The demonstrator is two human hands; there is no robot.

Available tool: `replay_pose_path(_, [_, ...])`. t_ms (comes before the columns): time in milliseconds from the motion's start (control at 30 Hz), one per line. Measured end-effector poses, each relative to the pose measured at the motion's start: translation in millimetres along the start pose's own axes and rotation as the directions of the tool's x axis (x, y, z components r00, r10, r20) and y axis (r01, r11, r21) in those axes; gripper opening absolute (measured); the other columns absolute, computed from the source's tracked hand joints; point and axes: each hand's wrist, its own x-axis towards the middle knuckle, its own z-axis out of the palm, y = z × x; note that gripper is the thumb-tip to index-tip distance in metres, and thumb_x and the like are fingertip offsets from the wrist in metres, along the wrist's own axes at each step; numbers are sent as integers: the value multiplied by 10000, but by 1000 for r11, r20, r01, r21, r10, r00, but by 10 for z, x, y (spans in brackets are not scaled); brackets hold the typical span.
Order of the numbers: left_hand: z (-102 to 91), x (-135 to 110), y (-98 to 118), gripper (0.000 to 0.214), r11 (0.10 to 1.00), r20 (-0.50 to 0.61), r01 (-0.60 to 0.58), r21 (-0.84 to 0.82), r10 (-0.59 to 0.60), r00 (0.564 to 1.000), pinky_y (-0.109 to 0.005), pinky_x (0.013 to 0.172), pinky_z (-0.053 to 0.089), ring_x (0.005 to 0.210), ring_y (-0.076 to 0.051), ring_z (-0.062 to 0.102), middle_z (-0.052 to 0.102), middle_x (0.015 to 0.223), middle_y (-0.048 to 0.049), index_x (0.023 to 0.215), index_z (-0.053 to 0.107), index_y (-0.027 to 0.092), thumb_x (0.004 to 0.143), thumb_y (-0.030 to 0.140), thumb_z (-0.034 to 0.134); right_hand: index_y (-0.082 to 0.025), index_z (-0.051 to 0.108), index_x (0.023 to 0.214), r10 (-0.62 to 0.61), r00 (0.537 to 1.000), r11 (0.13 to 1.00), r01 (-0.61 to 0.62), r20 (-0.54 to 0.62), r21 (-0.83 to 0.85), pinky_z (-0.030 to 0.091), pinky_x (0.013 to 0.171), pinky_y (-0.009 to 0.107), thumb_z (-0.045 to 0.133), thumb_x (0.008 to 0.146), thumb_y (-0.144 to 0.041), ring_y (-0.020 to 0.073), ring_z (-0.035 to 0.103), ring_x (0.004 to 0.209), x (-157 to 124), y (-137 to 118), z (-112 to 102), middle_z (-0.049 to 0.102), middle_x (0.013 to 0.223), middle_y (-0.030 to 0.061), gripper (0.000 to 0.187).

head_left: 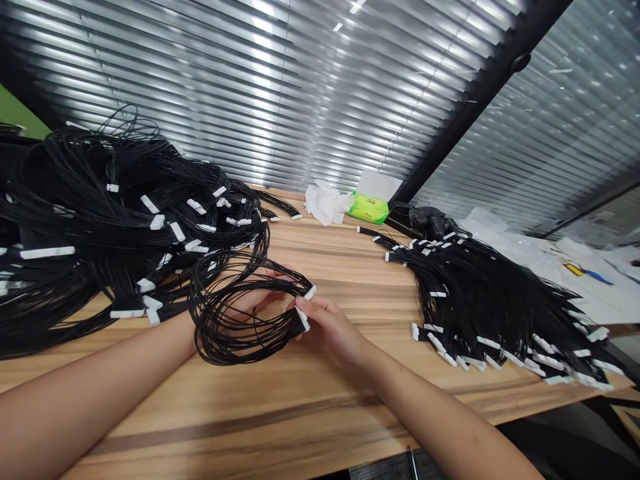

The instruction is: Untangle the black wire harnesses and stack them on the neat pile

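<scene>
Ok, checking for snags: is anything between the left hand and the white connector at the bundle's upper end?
Only the bundle's own black wires, which loop over the left hand toward the white connector. No other object sits there; the right hand is just below, at the other connector.

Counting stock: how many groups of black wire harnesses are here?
3: a heap at left, a fanned bunch at right, a looped bundle in the left hand and right hand.
</scene>
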Motion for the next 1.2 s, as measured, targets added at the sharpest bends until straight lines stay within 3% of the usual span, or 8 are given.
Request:
replay_pose_path(100, [-17, -7, 10, 314, 966, 224, 230, -117, -200, 954, -396, 608, 545, 652, -222, 647, 672, 737, -84, 824, 620, 130, 855, 420, 503, -159, 608, 609, -6, 1000, 1000, 6, -18, -3, 393, 578, 235, 642, 758, -517, 103, 481, 551, 10, 23, 0, 561, 574, -13, 389])
replay_pose_path(333, [149, -59, 186, 129, 962, 79, 219, -163, -208, 975, -292, 572, 537, 671, -171, 615, 602, 738, -29, 791, 568, 142, 773, 254, 628, -164, 593, 586, -22, 998, 999, 19, -59, -40, 391, 590, 246, 638, 758, -519, 113, 479, 568, 24, 61, -8, 552, 580, -8, 397])
replay_pose_path(500, [35, 42, 42, 148, 962, 118, 257, -91, -246, 962, -328, 645, 531, 715, -192, 626, 638, 776, -53, 838, 593, 137, 813, 283, 593, -169, 604, 615, -49, 990, 998, 42, -133, -49, 394, 563, 252, 659, 726, -530, 118, 462, 564, 24, 67, -11, 545, 590, -8, 382])
replay_pose_path(633, [-45, 233, -45, 193, 988, -6, 122, -94, -123, 992, -225, 517, 443, 531, -116, 535, 559, 564, -1, 719, 596, 112, 736, 288, 674, -171, 629, 697, -164, 939, 986, 161, -302, -34, 367, 519, 248, 675, 701, -525, 118, 448, 557, 74, 31, -85, 527, 605, -12, 357])
replay_pose_path(800, [-15, 291, -28, 224, 983, -196, -66, -173, 31, 980, -162, 460, 360, 545, -58, 488, 616, 777, 1, 950, 609, 176, 739, 224, 665, -183, 618, 771, -335, 794, 939, 325, -507, -112, 333, 521, 258, 639, 746, -493, 109, 395, 521, 119, -75, -191, 495, 591, -30, 312])
replay_pose_path(933, [-20, 255, -6, 176, 979, -257, -72, -191, 21, 966, -181, 553, 431, 553, -63, 524, 549, 680, 31, 914, 577, 176, 755, 216, 641, -184, 602, 789, -423, 700, 906, 346, -575, -244, 327, 538, 266, 597, 773, -523, 116, 381, 518, 122, -116, -230, 442, 558, -44, 339])
replay_pose_path(1100, [-37, 236, -15, 336, 966, -433, -220, 134, 257, 864, -197, 525, 393, 506, -67, 486, 540, 712, 47, 1128, 486, 212, 814, 285, 580, -178, 599, 821, -478, 669, 878, 345, -569, -332, 335, 559, 266, 560, 807, -517, 119, 380, 526, 104, -114, -208, 433, 545, -51, 342])
replay_pose_path(1200, [5, 168, -26, 206, 855, -390, -320, 408, 480, 785, -194, 513, 336, 503, -69, 395, 446, 636, 64, 1029, 518, 214, 850, 307, 554, -176, 603, 853, -494, 679, 866, 334, -543, -371, 346, 573, 267, 542, 827, -507, 121, 393, 533, 85, -92, -185, 442, 545, -52, 338])
